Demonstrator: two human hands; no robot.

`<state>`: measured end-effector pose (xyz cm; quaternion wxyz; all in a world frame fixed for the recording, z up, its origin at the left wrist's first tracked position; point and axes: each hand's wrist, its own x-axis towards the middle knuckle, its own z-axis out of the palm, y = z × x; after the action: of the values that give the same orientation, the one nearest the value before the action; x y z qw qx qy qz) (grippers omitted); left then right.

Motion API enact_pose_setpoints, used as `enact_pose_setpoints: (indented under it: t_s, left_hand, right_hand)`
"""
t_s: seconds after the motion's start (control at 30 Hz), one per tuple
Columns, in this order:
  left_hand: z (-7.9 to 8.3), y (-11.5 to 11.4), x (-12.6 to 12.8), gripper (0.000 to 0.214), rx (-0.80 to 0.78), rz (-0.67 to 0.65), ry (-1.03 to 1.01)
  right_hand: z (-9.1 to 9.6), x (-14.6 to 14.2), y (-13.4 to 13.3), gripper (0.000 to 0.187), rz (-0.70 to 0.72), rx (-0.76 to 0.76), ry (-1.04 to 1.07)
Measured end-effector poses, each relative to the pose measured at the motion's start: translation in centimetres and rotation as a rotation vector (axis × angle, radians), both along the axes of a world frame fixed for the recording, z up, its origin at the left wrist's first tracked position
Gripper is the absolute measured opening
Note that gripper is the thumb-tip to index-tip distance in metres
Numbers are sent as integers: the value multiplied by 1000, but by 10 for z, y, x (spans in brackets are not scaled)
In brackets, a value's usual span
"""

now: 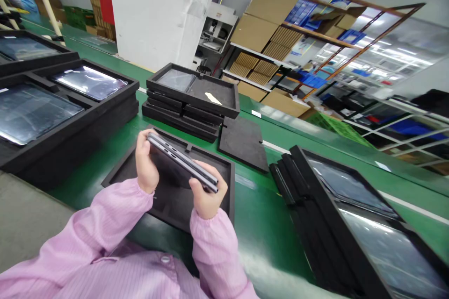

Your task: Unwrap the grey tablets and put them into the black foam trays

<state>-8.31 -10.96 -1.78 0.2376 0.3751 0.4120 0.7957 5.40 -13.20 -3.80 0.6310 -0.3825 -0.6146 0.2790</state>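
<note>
A pair of slim grey tablets (183, 162), one against the other, is held up in front of me with slots along their edges facing me. My left hand (146, 163) is closed around their left end, and my right hand (209, 195) grips the right end, thumb on the near face. Below them a black foam tray (227, 191) with shallow compartments lies on the green table; the hands and tablets hide part of its inside.
Behind the tray stands a stack of black trays (185, 119), the top one holding a bagged tablet (175, 79). A flat black foam sheet (243, 142) lies beside it. Loaded trays (115, 107) fill the left; another tilted stack (315, 215) stands right. A white pillar (154, 14) rises behind.
</note>
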Motion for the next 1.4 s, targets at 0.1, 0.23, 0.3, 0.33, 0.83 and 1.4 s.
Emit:
enact_pose_setpoints:
  t_s: [0.1, 0.23, 0.3, 0.33, 0.83, 1.4]
  left_hand:
    - [20, 22, 7, 46, 107, -101, 57]
    - [40, 48, 12, 47, 91, -404, 228]
    - [44, 57, 15, 44, 73, -535, 268]
    - [45, 61, 18, 42, 64, -580, 273]
    - [46, 72, 31, 39, 23, -689, 243]
    - [41, 55, 11, 39, 92, -626, 220]
  right_hand:
    - [-8, -13, -17, 43, -62, 137, 16]
    - [-10, -18, -29, 71, 107, 108, -59]
    - [-5, -13, -30, 72, 216, 28, -8]
    - [-1, -9, -29, 68, 238, -11, 30]
    - [7, 6, -21, 39, 229, -60, 226]
    - [15, -3, -34, 43, 239, -53, 43]
